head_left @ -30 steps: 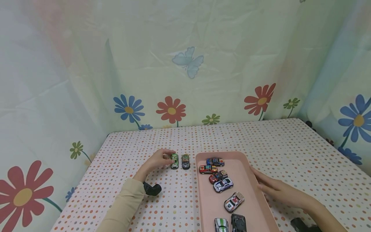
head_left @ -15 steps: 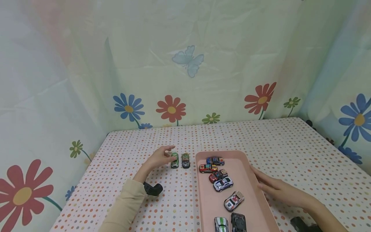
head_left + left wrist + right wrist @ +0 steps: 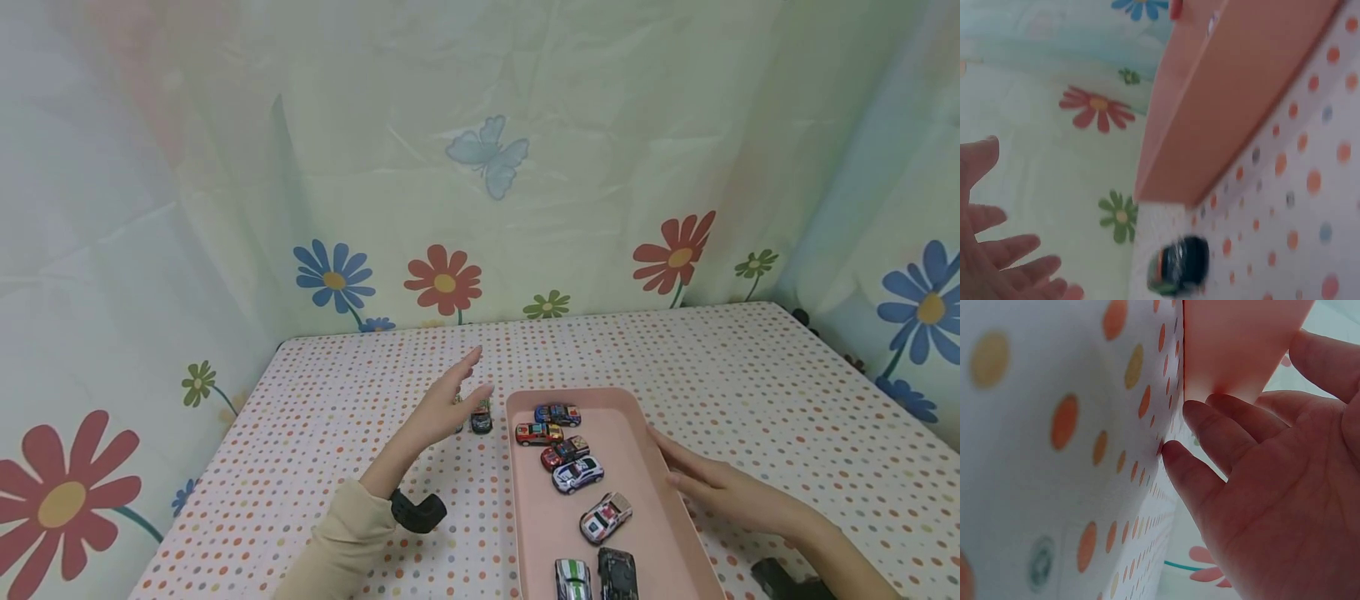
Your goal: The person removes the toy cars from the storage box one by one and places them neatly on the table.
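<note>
My left hand [image 3: 435,412] is raised with its fingers spread, holding nothing, just left of a pink tray [image 3: 543,525]. Behind its thumb, a dark toy car [image 3: 482,419] stands on the table; a green toy car beside it is mostly hidden by the hand. My right hand [image 3: 723,496] lies along the tray's right side, straight fingers against the outer wall [image 3: 1235,344]. Inside the tray are a blue toy car [image 3: 557,414], a red-and-yellow one [image 3: 538,433], a purple-and-white one [image 3: 577,475] and several others.
The table [image 3: 420,567] has a polka-dot cover and ends at a flowered curtain [image 3: 585,208]. Nearer the front, a white car with green stripes [image 3: 573,579] and a black car [image 3: 618,573] sit side by side in the tray.
My left hand has let go of the green car, lifted off it and moved right with opening fingers. My right hand and the tray have stayed put.
</note>
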A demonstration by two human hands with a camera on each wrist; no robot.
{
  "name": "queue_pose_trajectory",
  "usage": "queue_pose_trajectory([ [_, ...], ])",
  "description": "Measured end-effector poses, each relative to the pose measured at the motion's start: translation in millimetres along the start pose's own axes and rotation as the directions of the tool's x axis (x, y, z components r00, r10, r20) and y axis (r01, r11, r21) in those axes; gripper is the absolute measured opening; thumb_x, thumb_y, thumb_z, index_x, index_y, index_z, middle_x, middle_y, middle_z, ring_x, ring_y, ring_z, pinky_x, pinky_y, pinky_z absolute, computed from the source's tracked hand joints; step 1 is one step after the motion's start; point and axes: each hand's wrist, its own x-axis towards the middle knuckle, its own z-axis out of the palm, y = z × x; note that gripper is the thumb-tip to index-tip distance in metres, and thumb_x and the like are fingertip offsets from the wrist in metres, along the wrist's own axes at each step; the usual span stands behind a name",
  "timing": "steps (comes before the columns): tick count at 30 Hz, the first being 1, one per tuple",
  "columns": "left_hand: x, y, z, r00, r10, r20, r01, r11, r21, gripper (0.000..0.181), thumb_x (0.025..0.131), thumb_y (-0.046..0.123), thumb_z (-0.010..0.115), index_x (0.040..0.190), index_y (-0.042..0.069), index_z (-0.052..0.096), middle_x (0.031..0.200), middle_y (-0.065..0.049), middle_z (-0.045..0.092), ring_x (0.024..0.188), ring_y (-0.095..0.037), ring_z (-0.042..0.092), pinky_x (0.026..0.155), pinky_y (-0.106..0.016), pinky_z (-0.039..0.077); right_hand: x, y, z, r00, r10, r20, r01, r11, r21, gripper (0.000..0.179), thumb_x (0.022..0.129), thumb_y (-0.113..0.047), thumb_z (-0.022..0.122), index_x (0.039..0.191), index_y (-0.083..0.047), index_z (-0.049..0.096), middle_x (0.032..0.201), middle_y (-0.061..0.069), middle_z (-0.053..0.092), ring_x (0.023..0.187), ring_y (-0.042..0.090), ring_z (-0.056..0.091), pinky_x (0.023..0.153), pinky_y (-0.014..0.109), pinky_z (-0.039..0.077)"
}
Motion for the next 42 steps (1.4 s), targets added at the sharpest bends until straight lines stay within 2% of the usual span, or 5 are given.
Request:
queue_pose_trajectory([
  [6, -4.6, 29.9, 13.7, 0.998, 0.042, 0.042, -0.042, 0.999, 0.012, 0.081, 0.095, 0.038, 0.053, 0.151, 0.017, -0.001, 0.155, -0.004, 0.005, 0.138, -0.017, 0.009, 0.108, -0.043, 0.017, -1.2, 1, -1, 1.0, -0.018, 0.0, 0.018, 1.0, -0.02, 0.064, 0.102, -0.028, 0.041, 0.149, 0.001, 0.008, 0.147, 0.031, 0.011, 0.13, 0.05, 0.015, 0.094, 0.026, 0.039],
  [13, -21.6, 50.5, 37.0, 0.988, 0.023, 0.151, -0.021, 1.0, -0.016, 0.096, 0.09, 0.043, 0.06, 0.149, 0.018, -0.011, 0.154, -0.009, 0.001, 0.138, -0.021, 0.009, 0.107, -0.043, 0.019, 1.5, -1, -1, 1.0, -0.013, -0.013, 0.013, 1.0, 0.002, 0.064, 0.101, -0.027, 0.042, 0.148, 0.002, 0.009, 0.147, 0.032, 0.01, 0.13, 0.052, 0.011, 0.097, 0.062, 0.026],
  [24, -51.0, 58.0, 72.7, 0.929, 0.092, 0.359, -0.161, 0.973, 0.167, 0.085, 0.09, 0.044, 0.059, 0.147, -0.003, 0.018, 0.149, -0.017, 0.024, 0.133, -0.021, 0.027, 0.105, -0.03, 0.025, 1.2, 0, -1, 1.0, -0.018, -0.023, 0.018, 1.0, -0.004, 0.063, 0.102, -0.026, 0.042, 0.149, 0.001, 0.01, 0.147, 0.032, 0.01, 0.131, 0.051, 0.012, 0.097, 0.063, 0.025],
  [33, -69.8, 68.5, 90.4, 0.901, 0.086, 0.426, -0.303, 0.827, 0.473, 0.053, 0.088, 0.05, 0.059, 0.119, 0.006, 0.061, 0.128, -0.001, 0.055, 0.111, -0.01, 0.053, 0.093, -0.024, 0.04, 0.0, 0, 0, 1.0, -0.006, -0.031, 0.006, 1.0, -0.013, 0.063, 0.101, -0.026, 0.043, 0.148, 0.001, 0.011, 0.147, 0.032, 0.012, 0.131, 0.051, 0.013, 0.097, 0.063, 0.026],
  [42, -73.2, 74.1, 94.6, 0.838, 0.048, 0.544, -0.392, 0.746, 0.538, 0.055, 0.085, 0.06, 0.053, 0.106, 0.011, 0.066, 0.122, 0.001, 0.058, 0.114, -0.006, 0.049, 0.101, -0.036, 0.033, -0.5, -1, 1, 0.999, 0.007, -0.032, -0.008, 1.0, -0.002, 0.065, 0.101, -0.03, 0.043, 0.149, 0.001, 0.012, 0.148, 0.03, 0.012, 0.131, 0.05, 0.012, 0.097, 0.062, 0.025],
])
